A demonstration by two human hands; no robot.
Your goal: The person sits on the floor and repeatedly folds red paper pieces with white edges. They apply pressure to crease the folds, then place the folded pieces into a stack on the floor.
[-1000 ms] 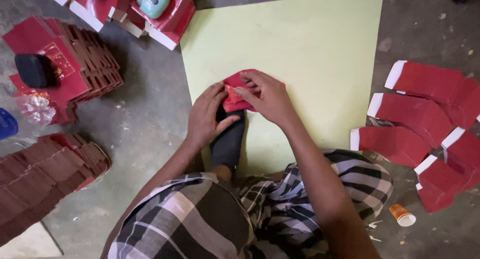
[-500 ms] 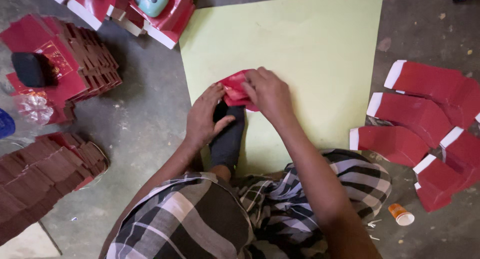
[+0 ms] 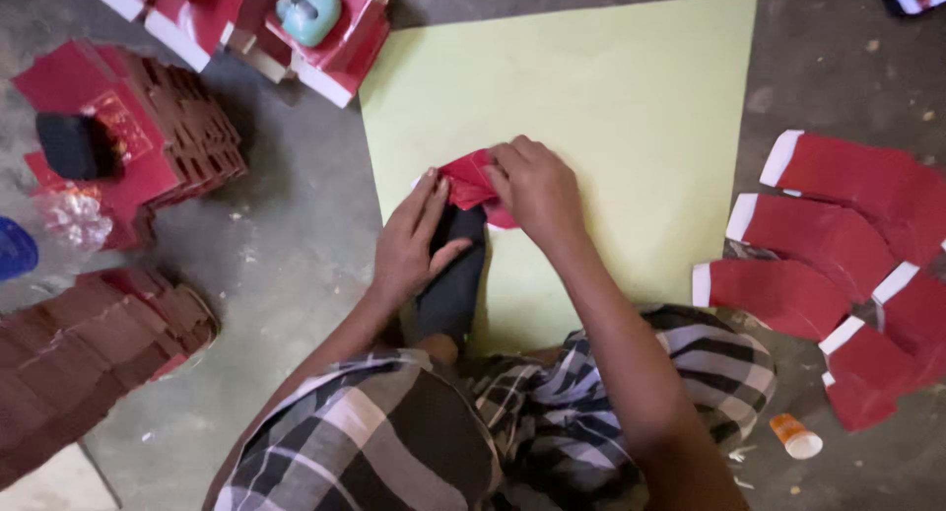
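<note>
You have a red paper piece (image 3: 471,184) pinched between both hands just above the centre of the frame, over the lower left part of a pale green sheet (image 3: 611,107) spread on the grey floor (image 3: 286,255). Your left hand (image 3: 409,243) sits below and to the left of the piece, fingers stretched up along its left edge and thumb splayed to the right. Your right hand (image 3: 537,191) covers its right side from above, fingers curled down onto the paper, so only the piece's left half and a sliver of its lower edge show. Both hands are closed on the piece; it lies between them, touching each.

Directly beneath the piece, a dark sock-covered foot (image 3: 453,279) rests on the sheet's left edge, and your checked cloth (image 3: 394,442) fills the bottom of the frame.

At the right of the frame, 5 or so flat red cutouts with white ends (image 3: 828,240) overlap on the floor, well apart from your hands. A small orange-capped tube (image 3: 794,437) lies at the lower right. At the upper left, folded red boxes (image 3: 168,127) are stacked, with a black object (image 3: 74,144) on them. A pale teal tape dispenser (image 3: 307,10) sits on red pieces at the top. Brown-red stacked pieces (image 3: 89,353) fan out at the lower left.
</note>
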